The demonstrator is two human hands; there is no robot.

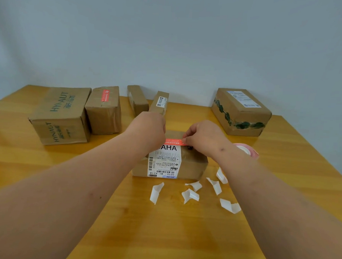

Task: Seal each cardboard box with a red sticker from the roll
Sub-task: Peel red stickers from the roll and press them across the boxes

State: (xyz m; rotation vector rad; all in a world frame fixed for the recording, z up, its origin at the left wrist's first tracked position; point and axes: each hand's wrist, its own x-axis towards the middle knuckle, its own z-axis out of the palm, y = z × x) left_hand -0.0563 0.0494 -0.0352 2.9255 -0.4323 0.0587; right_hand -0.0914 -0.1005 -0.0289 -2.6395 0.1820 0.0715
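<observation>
Box (170,163) under the fingers: brown matt cardboard, creased; a white paper label (165,160) is stuck below the fingertips. Red sticker (173,142) stretched between both hands' fingers: smooth, faint sheen. Backing scraps (190,194) nearer than the fingers: white, slightly glossy paper, curled. Table (180,238): yellow wood, smooth, polished.

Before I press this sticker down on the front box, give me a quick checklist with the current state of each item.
1. Red sticker lies across the top of the front box: ok.
2. Right hand pinches the sticker's right end: ok.
3. Left hand holds the left end: cannot tell, that end is hidden.
4. Sticker covers the flap seam: cannot tell.
5. Sticker roll within reach, behind the right wrist: ok.
6. Backing scraps clear of the box top: ok.
</observation>
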